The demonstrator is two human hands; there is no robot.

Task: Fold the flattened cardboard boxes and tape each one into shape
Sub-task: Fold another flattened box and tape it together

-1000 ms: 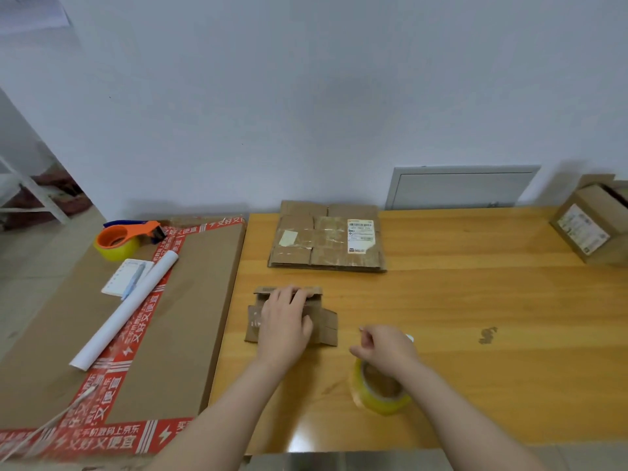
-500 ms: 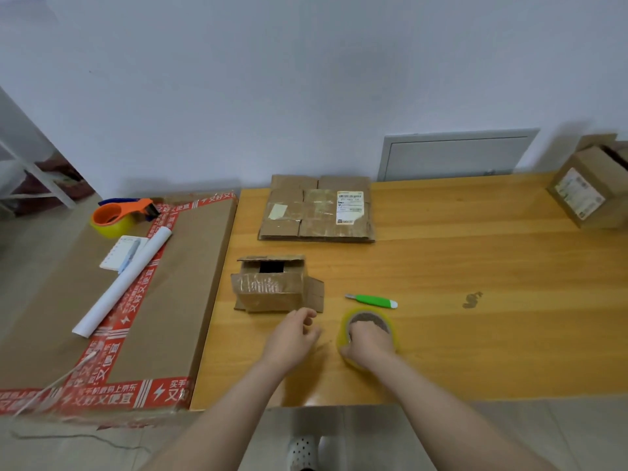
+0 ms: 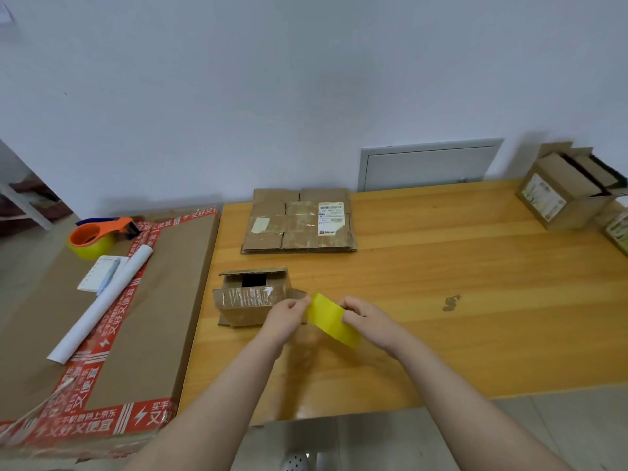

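Head view: your left hand [image 3: 287, 312] pinches the near-left end of the yellow tape [image 3: 328, 314] and your right hand [image 3: 365, 316] grips its other end, so the tape spans the short gap between your hands. The picture is too blurred here to tell strip from roll.

The small cardboard box [image 3: 253, 297] stands on the worktop [image 3: 441, 266] just beyond your left hand and to its left, almost touching the knuckles. Its long axis runs left to right across you, and your left hand is clearly the nearer one. I judge the tape has to travel forward and left to reach it. The top flaps are not fully closed: a dark gap shows between them, and nothing inside can be made out. Its front face already carries wrinkled clear tape.

Farther back, the flattened boxes [image 3: 299, 222] lie in a flat pile near the wall, well apart from your hands.

At the far right an open box [image 3: 564, 195] holds dark, upright items I cannot identify.

To the left, a large cardboard sheet [image 3: 136, 317] carries an orange tape dispenser [image 3: 98, 232], a notepad [image 3: 98, 273] and a white paper roll [image 3: 102, 300].
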